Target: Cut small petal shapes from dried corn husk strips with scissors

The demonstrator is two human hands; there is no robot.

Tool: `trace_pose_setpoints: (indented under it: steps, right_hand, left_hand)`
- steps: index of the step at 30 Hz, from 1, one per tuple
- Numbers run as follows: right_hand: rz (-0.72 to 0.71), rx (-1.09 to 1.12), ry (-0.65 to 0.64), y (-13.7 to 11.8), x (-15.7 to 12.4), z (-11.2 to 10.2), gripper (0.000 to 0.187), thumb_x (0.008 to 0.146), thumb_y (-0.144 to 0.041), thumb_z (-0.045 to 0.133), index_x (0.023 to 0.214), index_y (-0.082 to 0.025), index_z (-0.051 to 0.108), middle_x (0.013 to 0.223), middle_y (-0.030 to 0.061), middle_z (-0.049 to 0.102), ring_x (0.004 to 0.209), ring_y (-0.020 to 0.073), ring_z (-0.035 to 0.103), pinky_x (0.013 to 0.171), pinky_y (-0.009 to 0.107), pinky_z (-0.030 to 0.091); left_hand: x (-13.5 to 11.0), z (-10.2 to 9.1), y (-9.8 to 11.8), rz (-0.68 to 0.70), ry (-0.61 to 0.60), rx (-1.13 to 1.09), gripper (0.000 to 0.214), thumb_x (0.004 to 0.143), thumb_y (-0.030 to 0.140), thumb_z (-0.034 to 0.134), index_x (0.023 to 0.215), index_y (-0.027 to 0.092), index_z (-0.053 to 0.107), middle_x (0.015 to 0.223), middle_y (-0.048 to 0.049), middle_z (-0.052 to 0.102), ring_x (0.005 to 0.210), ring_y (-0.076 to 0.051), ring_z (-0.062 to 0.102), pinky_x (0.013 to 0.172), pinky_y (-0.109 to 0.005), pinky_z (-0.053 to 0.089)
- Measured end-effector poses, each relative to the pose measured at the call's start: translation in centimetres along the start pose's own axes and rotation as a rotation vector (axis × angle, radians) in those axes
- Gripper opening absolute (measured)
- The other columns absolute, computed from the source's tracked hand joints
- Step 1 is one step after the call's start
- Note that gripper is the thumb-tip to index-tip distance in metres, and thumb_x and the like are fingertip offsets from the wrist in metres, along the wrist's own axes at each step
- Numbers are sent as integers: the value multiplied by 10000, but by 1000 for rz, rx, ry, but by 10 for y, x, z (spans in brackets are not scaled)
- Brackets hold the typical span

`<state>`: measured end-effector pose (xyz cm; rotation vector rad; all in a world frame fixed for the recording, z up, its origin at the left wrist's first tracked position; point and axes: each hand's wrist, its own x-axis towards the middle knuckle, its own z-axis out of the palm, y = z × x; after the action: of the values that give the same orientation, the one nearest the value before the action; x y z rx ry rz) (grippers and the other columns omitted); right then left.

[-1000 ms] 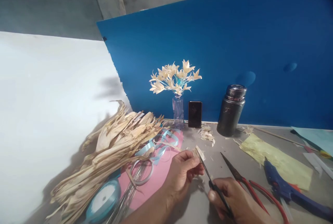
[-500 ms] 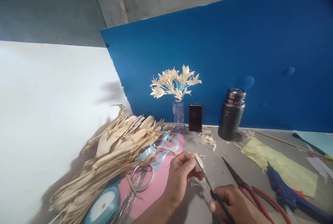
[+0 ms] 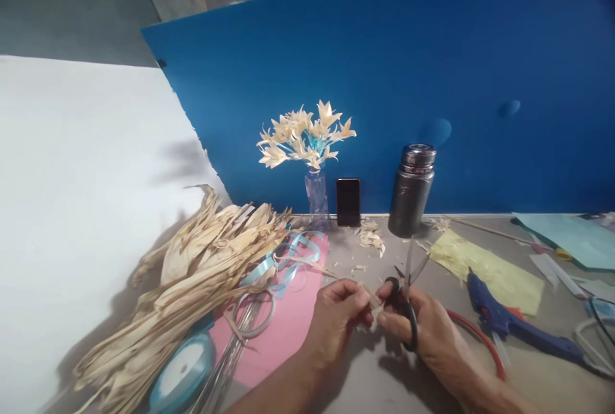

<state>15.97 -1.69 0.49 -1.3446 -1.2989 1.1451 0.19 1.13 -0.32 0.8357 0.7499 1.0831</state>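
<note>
My left hand (image 3: 336, 314) pinches a small pale piece of dried corn husk (image 3: 373, 300) between thumb and fingers. Close beside it, my right hand (image 3: 435, 334) has black-handled scissors (image 3: 411, 319) hooked in its fingers, the blades pointing up and away from the husk. The right thumb and a fingertip come near the piece's right edge; whether they touch it I cannot tell. Red-handled cutters (image 3: 483, 337) lie behind the right hand, which covers most of them.
Dried corn husks (image 3: 211, 266) are heaped left, beside blue ribbon (image 3: 300, 254), a ribbon spool (image 3: 185, 369) and wires (image 3: 230, 359) on pink paper (image 3: 283, 343). Behind stand a flower vase (image 3: 317, 199), a phone (image 3: 348, 202) and a dark flask (image 3: 412, 193). A blue glue gun (image 3: 509, 321) lies right.
My right hand has turned the scissors so the blades swing away from the husk and point upward. Its fingertips have come close to the left hand. The camera view has shifted slightly right and down.
</note>
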Motion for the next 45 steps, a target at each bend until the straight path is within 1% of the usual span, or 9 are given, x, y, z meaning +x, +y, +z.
trace_pose_setpoints:
  steps: [7,11,13,22,27,30,34,42,45]
  right_hand:
    - [-6,-53,-197,-17,-4,-11,155,715,-316,690,765,-211,588,658,-15,676,644,182,620,560,239,458]
    - [-9,-80,-137,-12,-2,-11,120,726,-288,680,766,-204,603,650,-16,670,628,169,599,537,236,429]
    - [8,-2,-169,-12,-3,-10,140,743,-285,695,776,-200,589,662,-3,689,633,168,614,557,244,442]
    - [60,386,-424,-11,-7,-17,318,742,-324,805,797,-200,518,680,20,702,629,212,686,603,316,494]
    - [25,330,-414,-13,-5,-19,277,771,-314,778,779,-198,527,673,34,715,653,197,646,644,319,467]
    - [1,188,-348,-18,-5,-20,203,757,-262,752,797,-194,565,672,21,710,679,189,631,614,279,431]
    - [-2,72,-271,-19,-5,-18,176,731,-243,744,800,-195,589,634,5,697,646,174,601,564,252,388]
    - [147,679,-450,-3,-2,-17,308,640,-271,832,694,-191,540,606,-49,546,549,109,496,566,234,389]
    - [129,750,-397,1,1,-20,293,670,-295,835,723,-184,568,639,-61,475,542,89,410,561,228,386]
  left_hand:
    - [-6,4,-4,-166,-146,46,288,631,302,854,665,145,615,629,-27,631,547,-115,546,571,-253,435]
    - [-6,3,-4,-178,-114,-6,299,638,295,861,671,151,601,599,13,575,529,-90,518,561,-225,403]
    - [-7,3,-4,-205,-125,-72,323,634,300,873,674,152,589,611,16,568,526,-79,506,555,-216,391]
    - [-12,-1,0,-286,-439,-273,353,657,338,867,648,155,566,610,-2,559,526,-100,513,582,-273,475]
    - [-12,0,5,-212,-358,-128,429,651,479,864,795,144,638,794,-43,639,608,-145,616,599,-286,487]
    - [-12,1,2,-212,-277,-46,372,648,377,890,717,141,611,727,-23,628,583,-114,593,600,-251,450]
    - [-10,0,-2,-201,-262,-18,397,639,399,896,683,143,596,649,-15,616,561,-109,569,590,-240,416]
    - [-13,3,2,-254,-349,-128,412,638,406,904,683,145,588,673,-16,622,554,-110,576,606,-261,454]
    - [-13,3,4,-264,-328,-179,395,658,407,894,723,152,599,574,13,565,543,-117,549,631,-287,484]
